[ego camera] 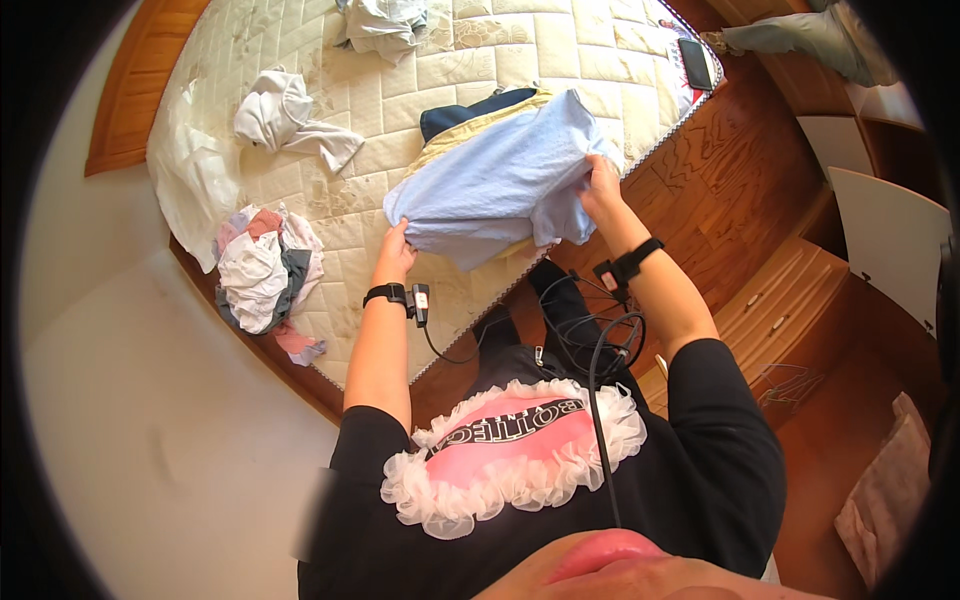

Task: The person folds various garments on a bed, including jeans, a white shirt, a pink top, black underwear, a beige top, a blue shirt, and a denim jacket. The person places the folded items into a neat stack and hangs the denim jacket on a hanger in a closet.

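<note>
A light blue cloth garment (487, 180) is stretched between my two hands at the near right part of the mattress (435, 292). My left hand (397, 246) pinches its left end, and my right hand (598, 184) grips the right end, where the fabric bunches and hangs. Beneath and behind it lie a yellow garment (442, 148) and a dark blue one (474, 112), partly covered. Whether the blue garment touches them all along cannot be told.
On the mattress lie a crumpled white garment (277, 112), a mixed clothes heap (259, 277), a pale clothes bundle (386, 26), a clear plastic bag (195, 172) and a phone (694, 64). Black cables (600, 337) dangle at my right arm. A wooden drawer unit (780, 307) stands right; another person's leg (795, 41) shows behind.
</note>
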A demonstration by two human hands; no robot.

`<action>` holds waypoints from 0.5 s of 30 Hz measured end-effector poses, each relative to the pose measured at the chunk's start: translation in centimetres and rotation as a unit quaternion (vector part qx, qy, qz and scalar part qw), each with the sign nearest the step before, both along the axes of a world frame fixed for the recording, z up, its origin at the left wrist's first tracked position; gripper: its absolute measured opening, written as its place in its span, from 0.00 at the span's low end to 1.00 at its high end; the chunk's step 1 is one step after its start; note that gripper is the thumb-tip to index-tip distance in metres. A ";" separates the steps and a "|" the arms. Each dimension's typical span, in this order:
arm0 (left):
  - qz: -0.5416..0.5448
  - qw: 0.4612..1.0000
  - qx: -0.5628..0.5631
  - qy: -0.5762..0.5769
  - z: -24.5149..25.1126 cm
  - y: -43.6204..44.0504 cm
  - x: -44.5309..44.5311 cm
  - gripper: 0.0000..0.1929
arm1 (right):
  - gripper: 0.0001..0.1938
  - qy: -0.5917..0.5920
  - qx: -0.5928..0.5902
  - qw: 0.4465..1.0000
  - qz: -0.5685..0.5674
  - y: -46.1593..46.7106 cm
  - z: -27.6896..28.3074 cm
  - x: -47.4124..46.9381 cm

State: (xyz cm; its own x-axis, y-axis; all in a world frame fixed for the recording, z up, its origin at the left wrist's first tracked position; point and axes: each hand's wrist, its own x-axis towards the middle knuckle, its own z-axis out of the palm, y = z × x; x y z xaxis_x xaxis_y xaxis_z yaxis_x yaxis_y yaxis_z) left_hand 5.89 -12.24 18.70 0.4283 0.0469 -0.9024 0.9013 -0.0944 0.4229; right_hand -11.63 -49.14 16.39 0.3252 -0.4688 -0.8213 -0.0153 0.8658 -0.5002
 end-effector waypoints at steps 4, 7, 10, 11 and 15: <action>-0.010 1.000 -0.014 0.016 0.3 -0.6 0.0 0.18 | 0.23 -0.421 0.160 0.891 -0.052 -0.5 2.7 -0.9; -0.001 0.999 -0.044 0.023 0.0 -1.1 0.0 0.19 | 0.27 -0.229 0.190 0.952 -0.077 -0.1 1.2 -1.6; 0.012 0.998 -0.054 0.017 -0.6 -1.4 -0.1 0.20 | 0.34 0.010 0.180 0.983 -0.045 1.4 -0.8 -2.7; 0.016 0.999 -0.052 0.006 -0.7 -1.5 -0.2 0.20 | 0.35 0.053 0.155 0.986 -0.026 2.0 -1.2 -3.0; -0.064 0.997 0.031 -0.008 -1.0 -1.2 -1.1 0.19 | 0.33 0.081 0.136 0.978 0.136 4.0 -1.4 -3.5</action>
